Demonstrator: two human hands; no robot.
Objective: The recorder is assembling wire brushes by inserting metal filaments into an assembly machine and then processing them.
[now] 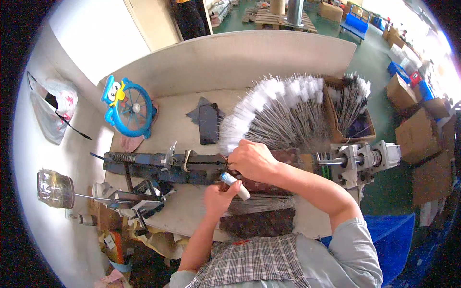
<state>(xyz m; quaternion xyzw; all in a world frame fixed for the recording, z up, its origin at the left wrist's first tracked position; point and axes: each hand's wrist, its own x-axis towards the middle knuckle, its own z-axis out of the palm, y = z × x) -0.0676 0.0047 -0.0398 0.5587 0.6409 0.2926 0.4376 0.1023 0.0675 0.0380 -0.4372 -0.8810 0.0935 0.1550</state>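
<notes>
My left hand (219, 198) is closed around a white cylinder with a blue end (243, 193), perhaps a small bottle, tilted beside the bench machine's long dark bar (204, 162). Just above it, my right hand (253, 161) reaches over the bar with its fingers curled together. Whatever those fingers hold is hidden. Behind the right hand, white-bristled wire brushes (273, 105) lie spread in a fan, their thin twisted stems pointing toward me. A bundle of bare wire stems (261, 205) lies on the bench below my hands, near a dark brown block (259, 222).
A motor-driven clamp (357, 162) sits at the bar's right end. An open carton (357, 133) of dark and white brushes stands behind it. A blue round fan-like object (132, 110) and a dark phone-like slab (209, 125) are at the back left. A metal lever assembly (137, 200) juts out front left.
</notes>
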